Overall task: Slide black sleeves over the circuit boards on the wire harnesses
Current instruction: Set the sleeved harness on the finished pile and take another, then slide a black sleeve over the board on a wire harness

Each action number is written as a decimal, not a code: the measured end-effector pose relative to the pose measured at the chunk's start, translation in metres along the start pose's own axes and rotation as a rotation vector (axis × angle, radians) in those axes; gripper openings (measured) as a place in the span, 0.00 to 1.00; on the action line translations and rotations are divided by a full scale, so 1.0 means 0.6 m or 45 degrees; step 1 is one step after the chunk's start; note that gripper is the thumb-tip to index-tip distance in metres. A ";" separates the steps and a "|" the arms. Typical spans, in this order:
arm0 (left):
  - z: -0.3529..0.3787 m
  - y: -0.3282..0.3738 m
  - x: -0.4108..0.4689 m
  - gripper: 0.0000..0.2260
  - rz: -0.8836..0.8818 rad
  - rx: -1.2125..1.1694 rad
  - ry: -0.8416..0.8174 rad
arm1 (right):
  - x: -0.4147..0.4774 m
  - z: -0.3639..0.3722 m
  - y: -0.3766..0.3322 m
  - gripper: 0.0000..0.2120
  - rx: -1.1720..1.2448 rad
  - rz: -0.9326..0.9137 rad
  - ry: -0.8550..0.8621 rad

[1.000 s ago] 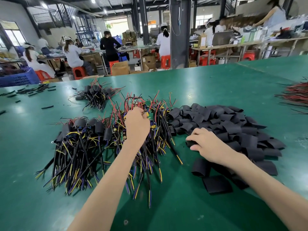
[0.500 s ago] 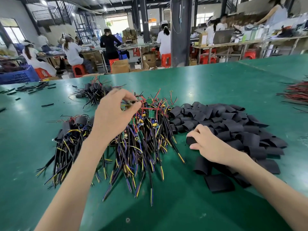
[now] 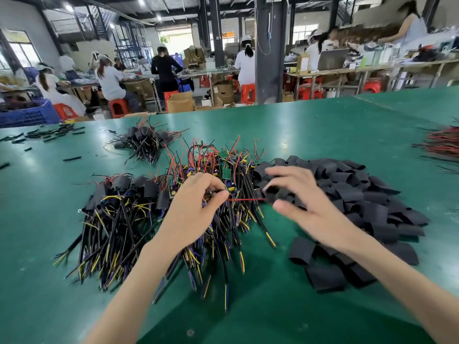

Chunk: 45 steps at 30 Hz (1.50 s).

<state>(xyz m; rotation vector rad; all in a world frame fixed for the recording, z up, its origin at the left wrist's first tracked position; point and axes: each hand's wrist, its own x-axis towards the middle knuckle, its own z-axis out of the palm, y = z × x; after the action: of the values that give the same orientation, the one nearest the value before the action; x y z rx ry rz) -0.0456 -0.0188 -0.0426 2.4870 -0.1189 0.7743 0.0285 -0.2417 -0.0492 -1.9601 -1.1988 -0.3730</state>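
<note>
One wire harness [image 3: 215, 193] is raised a little out of the heap of unsleeved harnesses [image 3: 223, 219] in the middle of the green table [image 3: 298, 125]. The left hand [image 3: 196, 209] pinches it between thumb and curled forefinger, and these fingers hide its board. Its red lead [image 3: 248, 199] runs straight across to the right hand [image 3: 308, 202], which hovers over the near-left edge of the pile of black sleeves [image 3: 352, 194]. That hand is blurred: the fingers look spread and bent and something dark sits between them and the thumb, but I cannot tell if they hold a sleeve or the lead. Green circuit boards [image 3: 226, 173] show on top of the heap. I judge the harness light and floppy, with thin leads that tangle easily. The board seems stiff but delicate, so it is better held by its edges or by the thick black cable. The sleeves seem soft, flattened tubes that must be squeezed open. Left of the heap lie the sleeved harnesses [image 3: 129, 189].
</note>
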 end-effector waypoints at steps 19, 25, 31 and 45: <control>0.028 -0.001 -0.010 0.15 0.282 0.607 -0.008 | -0.007 0.015 -0.007 0.09 0.129 0.232 -0.533; 0.071 0.029 -0.022 0.15 0.263 0.043 -0.332 | -0.006 0.017 -0.006 0.12 0.151 0.206 -0.519; 0.075 0.027 -0.023 0.08 0.239 -0.029 -0.202 | -0.006 0.017 -0.001 0.11 0.143 0.229 -0.484; 0.068 0.013 -0.019 0.04 0.185 -0.041 0.180 | -0.004 0.011 0.016 0.12 0.059 0.321 -0.310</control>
<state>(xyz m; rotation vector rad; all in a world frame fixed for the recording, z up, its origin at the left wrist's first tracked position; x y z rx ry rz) -0.0365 -0.0473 -0.0735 2.4041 -0.2617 0.9982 0.0344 -0.2406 -0.0597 -2.1292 -1.0781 0.0236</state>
